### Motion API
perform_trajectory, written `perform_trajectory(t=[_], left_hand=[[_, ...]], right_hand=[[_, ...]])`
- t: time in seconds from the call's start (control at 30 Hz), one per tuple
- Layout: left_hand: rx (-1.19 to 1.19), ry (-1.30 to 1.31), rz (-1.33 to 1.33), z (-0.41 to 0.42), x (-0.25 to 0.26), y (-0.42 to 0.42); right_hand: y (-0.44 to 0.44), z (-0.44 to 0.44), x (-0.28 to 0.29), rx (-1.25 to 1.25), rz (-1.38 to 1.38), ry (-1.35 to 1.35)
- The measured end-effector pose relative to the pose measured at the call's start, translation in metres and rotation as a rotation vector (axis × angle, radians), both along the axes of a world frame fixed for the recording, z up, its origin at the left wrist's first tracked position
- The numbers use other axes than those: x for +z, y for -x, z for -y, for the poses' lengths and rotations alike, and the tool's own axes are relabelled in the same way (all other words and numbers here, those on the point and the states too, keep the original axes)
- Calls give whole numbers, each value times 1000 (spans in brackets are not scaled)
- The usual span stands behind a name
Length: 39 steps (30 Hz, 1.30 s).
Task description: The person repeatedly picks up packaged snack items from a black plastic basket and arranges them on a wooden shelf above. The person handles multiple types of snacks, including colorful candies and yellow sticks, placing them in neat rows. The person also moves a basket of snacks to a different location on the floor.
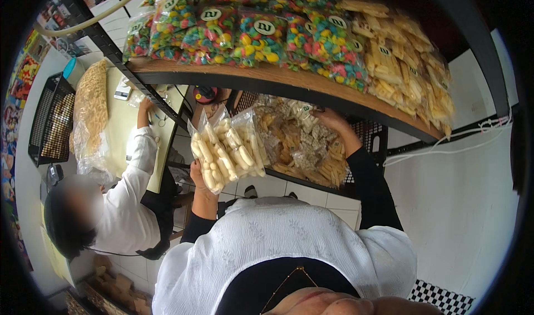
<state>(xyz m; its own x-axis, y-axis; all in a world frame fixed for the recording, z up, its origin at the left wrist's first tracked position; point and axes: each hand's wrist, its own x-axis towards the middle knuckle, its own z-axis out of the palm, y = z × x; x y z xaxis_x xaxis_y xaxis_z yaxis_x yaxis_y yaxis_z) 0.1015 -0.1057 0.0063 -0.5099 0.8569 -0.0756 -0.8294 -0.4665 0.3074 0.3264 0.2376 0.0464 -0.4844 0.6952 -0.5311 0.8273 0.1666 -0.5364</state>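
Several clear plastic bags of pale, finger-shaped puffed snacks rest upright side by side in my left hand, which holds them from below and behind. My right hand reaches under the shelf to a clear bag of whitish snacks with a round printed sticker. Its fingers are partly hidden behind the bag and the shelf edge, so its hold cannot be told. Below it, more bags of pale and tan snacks fill a black plastic crate.
Above, a wooden shelf carries bags of colourful candy and bags of yellowish sticks. At left a co-worker in white sits at a table with a large snack bag, scissors and a black basket.
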Motion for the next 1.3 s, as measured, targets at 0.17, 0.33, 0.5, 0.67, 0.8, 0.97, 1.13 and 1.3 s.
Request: perform_trajectory(t=[0.17, 0.33, 0.5, 0.67, 0.8, 0.97, 1.13, 1.3], left_hand=[[-40, -59, -16, -2, 14, -5], [37, -172, -153, 14, -4, -3], [235, -288, -81, 42, 50, -43], [362, -238, -139, 103, 52, -88], [410, -172, -57, 150, 33, -137], [499, -62, 23, 222, 37, -187], [682, -51, -6, 296, 65, -211], [849, -24, 19, 373, 70, -218]], right_hand=[[-62, 36, 22, 60, -174, -205], [-100, 107, 55, -54, -590, 121], [-101, 163, 56, 52, -732, 447], [-84, 201, 39, 299, -690, 510], [-89, 221, 10, 427, -629, 365], [-85, 272, -5, 410, -629, 501], [-52, 325, 0, 531, -563, 671], [10, 399, 21, 650, -599, 684]])
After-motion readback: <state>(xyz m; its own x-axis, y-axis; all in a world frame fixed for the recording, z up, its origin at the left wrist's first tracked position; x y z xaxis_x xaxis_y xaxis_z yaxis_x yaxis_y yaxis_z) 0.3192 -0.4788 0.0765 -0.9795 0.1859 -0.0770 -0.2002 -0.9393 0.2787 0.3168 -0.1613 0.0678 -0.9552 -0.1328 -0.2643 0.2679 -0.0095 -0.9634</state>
